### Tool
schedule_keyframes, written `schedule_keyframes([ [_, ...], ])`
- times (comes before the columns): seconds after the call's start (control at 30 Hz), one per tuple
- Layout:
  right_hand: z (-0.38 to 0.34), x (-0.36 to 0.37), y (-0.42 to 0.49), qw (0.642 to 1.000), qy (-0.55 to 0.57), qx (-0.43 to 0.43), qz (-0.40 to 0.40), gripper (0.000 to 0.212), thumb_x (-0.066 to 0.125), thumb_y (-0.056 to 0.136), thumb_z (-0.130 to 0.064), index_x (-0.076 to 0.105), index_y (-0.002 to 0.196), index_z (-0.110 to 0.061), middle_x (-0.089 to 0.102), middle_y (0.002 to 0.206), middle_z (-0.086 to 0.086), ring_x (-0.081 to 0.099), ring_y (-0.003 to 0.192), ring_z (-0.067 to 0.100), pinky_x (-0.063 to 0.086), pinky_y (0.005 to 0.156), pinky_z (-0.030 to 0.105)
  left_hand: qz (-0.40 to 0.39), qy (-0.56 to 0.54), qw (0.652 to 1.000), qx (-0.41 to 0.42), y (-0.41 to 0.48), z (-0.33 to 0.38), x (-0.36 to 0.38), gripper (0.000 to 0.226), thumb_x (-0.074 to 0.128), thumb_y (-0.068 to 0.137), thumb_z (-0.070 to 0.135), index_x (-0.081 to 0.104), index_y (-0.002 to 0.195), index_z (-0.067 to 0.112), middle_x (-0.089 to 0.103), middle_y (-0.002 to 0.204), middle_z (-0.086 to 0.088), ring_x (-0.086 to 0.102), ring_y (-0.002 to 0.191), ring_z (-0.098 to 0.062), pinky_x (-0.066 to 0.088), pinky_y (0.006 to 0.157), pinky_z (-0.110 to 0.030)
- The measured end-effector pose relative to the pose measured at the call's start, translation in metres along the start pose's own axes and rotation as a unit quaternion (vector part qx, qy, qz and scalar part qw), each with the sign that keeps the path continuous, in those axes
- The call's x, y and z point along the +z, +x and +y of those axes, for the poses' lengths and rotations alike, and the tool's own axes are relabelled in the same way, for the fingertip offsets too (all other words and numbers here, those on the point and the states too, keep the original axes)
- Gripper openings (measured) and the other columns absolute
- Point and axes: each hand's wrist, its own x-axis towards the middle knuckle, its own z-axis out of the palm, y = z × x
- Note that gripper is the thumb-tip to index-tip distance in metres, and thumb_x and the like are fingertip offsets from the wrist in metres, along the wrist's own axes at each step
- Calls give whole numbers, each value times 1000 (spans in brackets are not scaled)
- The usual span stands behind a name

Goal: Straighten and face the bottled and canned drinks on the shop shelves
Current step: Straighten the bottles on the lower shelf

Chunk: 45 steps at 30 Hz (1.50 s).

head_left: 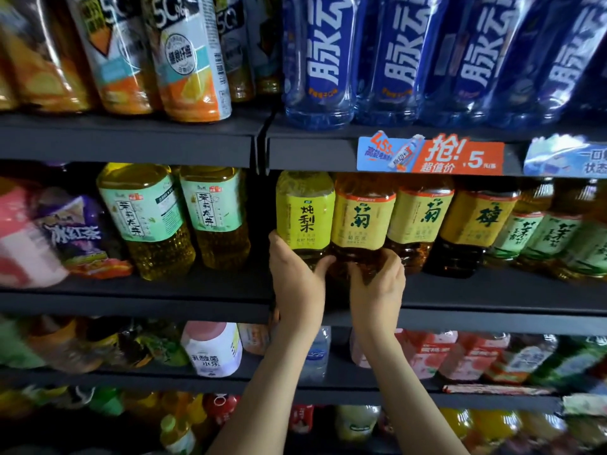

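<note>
Two upright bottles gripped at base, middle shelf [197, 287].
The pear bottle [303, 211] and chrysanthemum bottle [361, 218] stand touching, labels forward, above the hands; left hand [295, 274] curls round the first, right hand [377, 277] apparently clamps the second, fingertips partly hidden.

At centre frame the pale yellow bottle [302, 187] and the amber bottle [361, 221] beside it are clear, glossy plastic, ribbed low down, with smooth shiny film labels [305, 224]. The blue bottles [322, 60] at upper right are tinted see-through plastic. The shelves [131, 146] look matt, dark painted metal; the price strip [460, 156] glossy card.
</note>
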Motion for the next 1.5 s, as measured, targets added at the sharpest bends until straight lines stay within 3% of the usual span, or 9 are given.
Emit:
schedule_keyframes([
  [0.17,-7,-11,-18,999,-1,-1,-42,59,63,88,-10,35,139,-4,46,135,15,41,127,28,38,97,32,-33,-8,999,-11,2,-2,-4,98,78,76,22,13,148,4,36,145,-15,36,135,-26,35,109,-39],
  [0.3,-24,-16,-51,998,0,-5,-62,58,63,87,-4,36,138,-2,45,136,16,43,127,31,42,98,34,-35,18,999,-13,-19,0,-27,87,71,83,22,17,147,1,27,151,-14,25,141,-22,13,107,-7],
  [0.4,-43,-10,-77,994,16,0,-107,54,63,86,-2,40,135,-4,48,132,13,48,122,30,47,95,41,36,50,998,-12,-26,-4,-62,70,68,85,17,31,142,-1,41,140,-18,40,131,-28,31,107,-21],
  [0.53,-72,13,-103,981,49,17,-185,47,60,90,-11,42,133,-11,48,125,0,49,113,16,36,87,12,159,84,983,-26,-6,-24,-124,56,65,87,15,40,135,-1,47,124,-19,53,110,-26,40,86,-19],
  [0.67,-89,48,-114,975,54,24,-216,51,63,89,-9,41,135,-6,47,128,3,47,115,15,31,80,-3,160,121,978,-50,28,-52,-166,62,67,86,23,38,135,0,42,128,-22,47,118,-34,47,93,-40],
  [0.9,-114,127,-109,981,53,36,-182,68,65,89,-18,28,145,-9,40,144,8,38,133,20,34,99,19,91,161,982,23,63,-99,-170,67,74,78,10,39,132,-9,49,127,-29,50,117,-42,46,94,-46],
  [1.1,-132,159,-85,994,76,24,-75,88,76,77,-20,23,146,-7,37,144,11,35,135,23,36,108,42,147,151,973,96,80,-122,-151,84,83,66,10,32,132,-3,51,121,-27,40,110,-29,49,89,-43],
  [1.37,-136,184,-71,998,51,42,-22,81,79,72,-32,32,133,-10,44,127,6,42,121,23,43,92,35,154,125,976,90,99,-124,-132,80,80,62,-9,36,128,0,56,111,-26,44,101,-29,53,80,-40],
  [1.5,-131,184,-68,999,29,37,-22,73,80,70,-36,37,123,-10,45,117,1,50,111,23,40,77,27,104,46,992,56,98,-120,-133,78,74,75,2,28,138,2,45,133,-26,47,120,-38,45,97,-43],
])
